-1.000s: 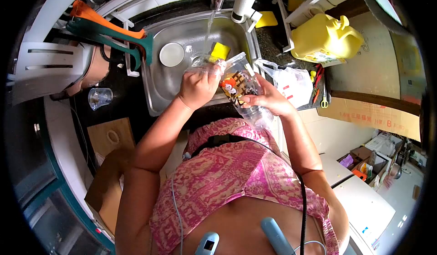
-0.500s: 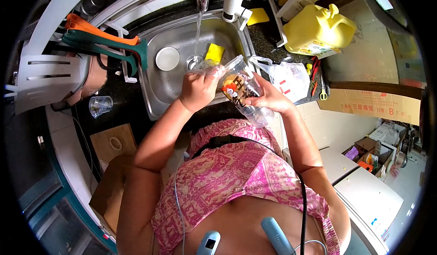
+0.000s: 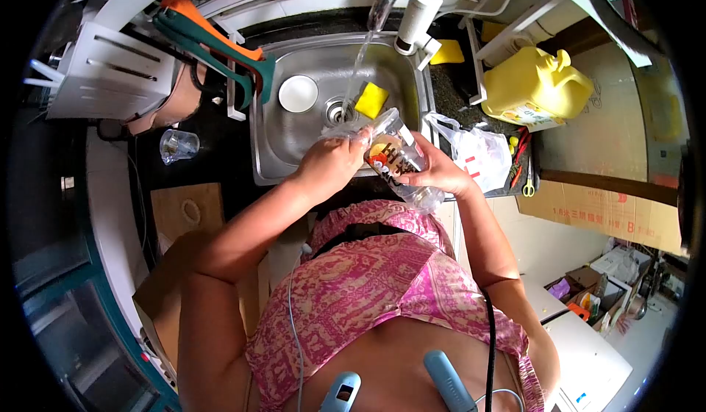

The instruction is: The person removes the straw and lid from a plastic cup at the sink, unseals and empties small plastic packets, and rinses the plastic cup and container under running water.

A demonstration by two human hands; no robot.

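White dish sits in the steel sink, and beside it the drain, more hidden a second ago, shows plainly now that the clear film, pinched in the left hand, lies nearer the body. Tilted at the sink's near edge, the printed cup remains wrapped in the right hand, so neither piece is set down.

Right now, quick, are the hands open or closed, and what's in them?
Left hand: closed, holding crumpled clear plastic.
Right hand: closed around a printed clear cup.
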